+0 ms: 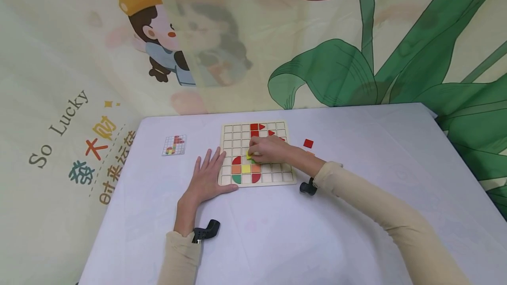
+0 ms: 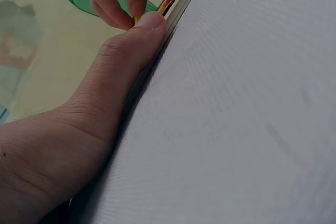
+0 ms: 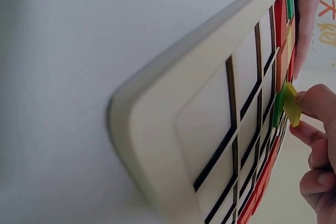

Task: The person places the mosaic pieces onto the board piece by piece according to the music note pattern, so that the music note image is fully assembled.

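A cream grid board (image 1: 277, 177) lies on the white table, with coloured tiles in several cells. In the head view, my left hand (image 1: 205, 179) rests spread at the board's left side, thumb along its lower left corner. My right hand (image 1: 269, 149) is over the middle of the board, pinching a yellow tile (image 3: 291, 104) between thumb and fingers. The right wrist view shows that tile tilted beside a green tile (image 3: 279, 109). Below it on the board are a yellow square (image 1: 246, 169), an orange square (image 1: 236, 169) and a red quarter-round tile (image 1: 256, 178). My right hand hides some cells.
A small pattern card (image 1: 174, 145) lies left of the board. To the right sits a loose red square (image 1: 308, 144), with an orange piece (image 1: 310, 153) partly behind my right forearm. Red tiles (image 1: 254, 127) occupy the board's upper cells. A printed curtain (image 1: 253, 96) hangs behind the table.
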A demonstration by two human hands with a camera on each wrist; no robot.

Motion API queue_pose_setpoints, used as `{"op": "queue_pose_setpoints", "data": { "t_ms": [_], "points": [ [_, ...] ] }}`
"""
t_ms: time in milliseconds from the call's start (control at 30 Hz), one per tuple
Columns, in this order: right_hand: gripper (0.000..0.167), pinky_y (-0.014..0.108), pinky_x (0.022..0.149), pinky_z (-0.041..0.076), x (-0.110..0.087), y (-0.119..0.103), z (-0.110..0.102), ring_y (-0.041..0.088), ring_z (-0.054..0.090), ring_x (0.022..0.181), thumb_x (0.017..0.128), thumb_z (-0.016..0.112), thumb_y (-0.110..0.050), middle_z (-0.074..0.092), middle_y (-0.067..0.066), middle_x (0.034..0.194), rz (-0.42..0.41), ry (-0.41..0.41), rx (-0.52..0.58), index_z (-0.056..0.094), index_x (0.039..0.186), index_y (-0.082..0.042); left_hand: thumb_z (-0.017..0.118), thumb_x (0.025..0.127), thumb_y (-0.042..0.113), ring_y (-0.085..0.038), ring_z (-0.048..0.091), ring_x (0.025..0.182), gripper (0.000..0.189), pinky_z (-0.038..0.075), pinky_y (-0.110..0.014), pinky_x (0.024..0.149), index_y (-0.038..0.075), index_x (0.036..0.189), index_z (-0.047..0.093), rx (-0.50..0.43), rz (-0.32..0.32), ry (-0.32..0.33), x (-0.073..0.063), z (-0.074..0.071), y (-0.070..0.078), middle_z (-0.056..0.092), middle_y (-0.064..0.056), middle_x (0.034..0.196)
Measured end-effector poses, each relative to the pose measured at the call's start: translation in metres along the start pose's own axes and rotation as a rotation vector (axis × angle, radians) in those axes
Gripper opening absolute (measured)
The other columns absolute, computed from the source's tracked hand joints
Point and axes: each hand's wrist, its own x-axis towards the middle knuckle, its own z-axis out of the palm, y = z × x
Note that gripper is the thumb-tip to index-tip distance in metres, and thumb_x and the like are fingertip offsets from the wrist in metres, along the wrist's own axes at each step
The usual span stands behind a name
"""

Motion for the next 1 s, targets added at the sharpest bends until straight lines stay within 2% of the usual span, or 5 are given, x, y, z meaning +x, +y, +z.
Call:
{"op": "queue_pose_setpoints", "data": {
  "t_ms": [200, 400, 567, 700, 1000],
  "points": [
    [0.017, 0.016, 0.06, 0.045, 0.002, -0.007, -0.002, 0.012, 0.057, 0.081, 0.092, 0.066, -0.023, 0.064, 0.001, 0.104, -0.042, -0.001, -0.006, 0.075, 0.106, -0.02, 0.068, 0.073, 0.068, -0.032, 0.0, 0.153, 0.111, 0.0, -0.057, 0.122, 0.016, 0.157, 0.016, -0.002, -0.001, -0.003, 0.0, 0.0, -0.001, 0.007, -0.005, 0.166],
    [0.018, 0.017, 0.059, 0.044, 0.002, -0.011, -0.002, 0.011, 0.058, 0.08, 0.092, 0.065, -0.026, 0.063, 0.0, 0.108, -0.032, -0.025, -0.029, 0.074, 0.107, -0.022, 0.068, 0.073, 0.069, -0.032, 0.001, 0.153, 0.111, 0.0, -0.057, 0.122, 0.017, 0.157, 0.017, -0.005, 0.001, 0.005, 0.001, 0.001, -0.001, 0.008, -0.006, 0.166],
    [0.017, 0.016, 0.057, 0.043, -0.003, -0.014, 0.0, 0.01, 0.057, 0.07, 0.092, 0.065, -0.026, 0.063, -0.001, 0.108, -0.057, -0.016, 0.002, 0.074, 0.107, -0.023, 0.067, 0.073, 0.069, -0.033, 0.001, 0.153, 0.111, 0.001, -0.058, 0.122, 0.016, 0.157, 0.016, 0.006, 0.004, -0.003, 0.001, 0.0, -0.001, 0.008, -0.007, 0.166],
    [0.018, 0.015, 0.059, 0.046, -0.01, -0.019, 0.002, 0.01, 0.059, 0.072, 0.092, 0.066, -0.025, 0.064, -0.001, 0.107, -0.107, -0.004, 0.05, 0.074, 0.107, -0.022, 0.067, 0.073, 0.069, -0.033, 0.0, 0.153, 0.111, -0.001, -0.058, 0.122, 0.017, 0.157, 0.015, 0.003, -0.001, -0.007, 0.002, -0.001, -0.001, 0.007, -0.007, 0.166],
    [0.016, 0.015, 0.06, 0.045, -0.022, -0.032, 0.009, 0.006, 0.057, 0.07, 0.093, 0.064, -0.027, 0.063, -0.004, 0.109, -0.169, -0.025, 0.016, 0.073, 0.106, -0.024, 0.067, 0.073, 0.071, -0.031, -0.003, 0.154, 0.112, -0.003, -0.056, 0.122, 0.019, 0.157, 0.014, 0.007, -0.014, -0.014, 0.003, 0.001, 0.0, 0.004, -0.004, 0.166]
  ]
}}
